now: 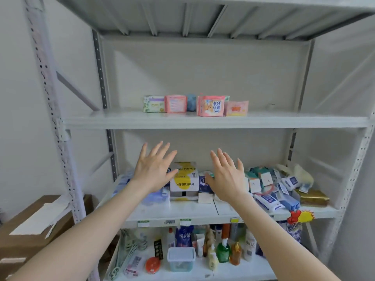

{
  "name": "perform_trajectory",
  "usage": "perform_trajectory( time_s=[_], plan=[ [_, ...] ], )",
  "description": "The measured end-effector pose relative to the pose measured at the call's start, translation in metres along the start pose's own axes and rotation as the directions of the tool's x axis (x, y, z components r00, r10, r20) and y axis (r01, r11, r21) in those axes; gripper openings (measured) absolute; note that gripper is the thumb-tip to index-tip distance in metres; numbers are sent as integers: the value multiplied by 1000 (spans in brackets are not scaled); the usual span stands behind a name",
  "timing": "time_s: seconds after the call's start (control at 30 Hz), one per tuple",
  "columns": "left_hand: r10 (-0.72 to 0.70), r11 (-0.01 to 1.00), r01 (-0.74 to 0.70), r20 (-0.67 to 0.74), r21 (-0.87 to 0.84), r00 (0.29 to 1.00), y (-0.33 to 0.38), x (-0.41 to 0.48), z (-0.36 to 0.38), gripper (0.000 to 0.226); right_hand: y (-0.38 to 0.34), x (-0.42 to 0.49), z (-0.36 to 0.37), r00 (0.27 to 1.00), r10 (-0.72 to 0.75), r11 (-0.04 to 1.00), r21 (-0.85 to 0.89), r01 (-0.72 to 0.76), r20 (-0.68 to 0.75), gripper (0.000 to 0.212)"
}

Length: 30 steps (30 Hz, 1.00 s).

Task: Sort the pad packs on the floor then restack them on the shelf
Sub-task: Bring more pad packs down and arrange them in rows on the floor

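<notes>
A row of pad packs stands at the back of the upper shelf (pixel 203 120): a white-green pack (pixel 153 104), a pink pack (pixel 175 104), a blue pack (pixel 191 102), a pink-and-blue printed pack (pixel 212 106) and a small pale pink pack (pixel 236 108). My left hand (pixel 154 169) and my right hand (pixel 227 177) are both raised below that shelf, in front of the middle shelf, fingers spread, holding nothing. The floor is not in view.
The middle shelf (pixel 182 211) holds a yellow-white box (pixel 183 177) and a heap of small packets (pixel 272 185). Bottles and a plastic tub (pixel 181 258) fill the bottom shelf. Cardboard boxes (pixel 34 226) stand at the left. Grey uprights frame the rack.
</notes>
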<state>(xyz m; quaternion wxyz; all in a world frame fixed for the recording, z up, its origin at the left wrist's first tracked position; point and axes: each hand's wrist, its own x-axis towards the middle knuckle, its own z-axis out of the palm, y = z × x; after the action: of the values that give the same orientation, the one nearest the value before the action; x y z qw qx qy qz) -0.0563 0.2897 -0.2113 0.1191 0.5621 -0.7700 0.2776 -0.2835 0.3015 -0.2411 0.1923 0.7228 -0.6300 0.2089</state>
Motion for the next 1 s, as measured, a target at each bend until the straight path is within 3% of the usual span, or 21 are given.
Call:
perform_trajectory(
  time_s=[0.37, 0.73, 1.0],
  plan=[
    [-57, 998, 60, -184, 9, 981, 8, 102, -52, 65, 63, 87, -48, 983, -64, 998, -8, 64, -169, 70],
    [-82, 996, 84, -263, -4, 961, -36, 202, -17, 64, 86, 194, -12, 972, -95, 994, 41, 106, -214, 72],
    [-79, 996, 71, -166, -52, 983, -85, 294, 18, 71, 98, 281, 12, 955, -109, 990, 53, 129, -274, 73]
  ],
)
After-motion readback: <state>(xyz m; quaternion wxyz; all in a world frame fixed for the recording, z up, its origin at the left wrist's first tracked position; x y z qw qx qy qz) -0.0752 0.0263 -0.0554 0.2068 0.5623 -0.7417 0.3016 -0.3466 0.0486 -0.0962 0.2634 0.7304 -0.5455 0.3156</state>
